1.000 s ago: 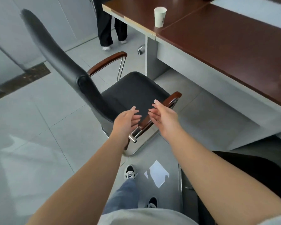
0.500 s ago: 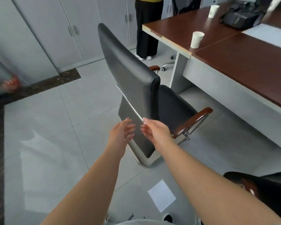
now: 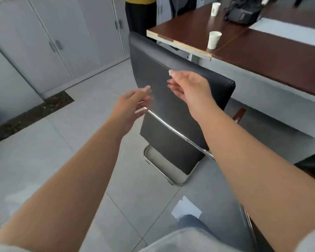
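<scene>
**Two loose hands at the back of a black chair**

The chair (image 3: 173,151) stands with its back turned to the person, directly ahead of both outstretched arms and facing the desk. The left hand (image 3: 133,104) is at the left edge of the backrest, fingers relaxed and slightly spread, gripping nothing. Its fingertips lie right at the upper end of the chrome bar (image 3: 178,132), which runs slantwise down across the back of the chair; the blur hides whether they touch it. The right hand (image 3: 191,88) is a little higher, in front of the upper backrest, its fingers loosely bent and apart and holding nothing. Whether it rests on the black padding cannot be told. The two hands are near each other, with a strip of backrest showing between them.

Below the hands, the chair's chrome floor frame (image 3: 145,155) sits on the grey tiled floor (image 3: 71,142). Past the right forearm a brown armrest (image 3: 240,114) pokes out. Beyond the right hand is the dark brown desk (image 3: 262,57), with a paper cup (image 3: 214,40) near its edge, a second cup (image 3: 215,9) farther back and a black bag (image 3: 242,13) beside that one. Beyond the left hand are grey cabinets (image 3: 53,42), and a standing person (image 3: 140,15) is behind the top of the chair. Closer in than the hands, a white sheet (image 3: 186,209) lies on the floor
</scene>
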Tool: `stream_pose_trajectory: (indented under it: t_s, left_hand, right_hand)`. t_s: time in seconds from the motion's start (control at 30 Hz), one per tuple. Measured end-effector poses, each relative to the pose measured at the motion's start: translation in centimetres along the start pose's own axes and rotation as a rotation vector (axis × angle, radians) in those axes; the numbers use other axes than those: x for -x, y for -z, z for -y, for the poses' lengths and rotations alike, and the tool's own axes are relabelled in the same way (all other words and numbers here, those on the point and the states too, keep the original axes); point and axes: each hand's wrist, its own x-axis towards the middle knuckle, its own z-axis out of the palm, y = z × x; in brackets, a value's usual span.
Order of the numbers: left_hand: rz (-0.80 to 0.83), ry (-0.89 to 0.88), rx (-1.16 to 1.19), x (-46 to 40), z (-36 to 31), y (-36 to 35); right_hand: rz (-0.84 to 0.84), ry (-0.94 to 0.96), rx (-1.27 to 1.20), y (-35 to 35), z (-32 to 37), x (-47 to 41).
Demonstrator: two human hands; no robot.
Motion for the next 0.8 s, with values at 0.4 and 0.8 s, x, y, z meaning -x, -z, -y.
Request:
stream_pose_trajectory:
  t_s: [0.4,0.8]
  left_hand:
    - [0.257,-0.204,-0.239,-12.0,-7.3,-0.5]
    - [0.643,-0.343,-0.901,-20.9,-12.4,1.8]
  right_hand:
    - [0.048,0.165,0.949,2.4,3.0,-10.6]
    - [-0.075,-0.223,1.21,1.3,2.2,-12.4]
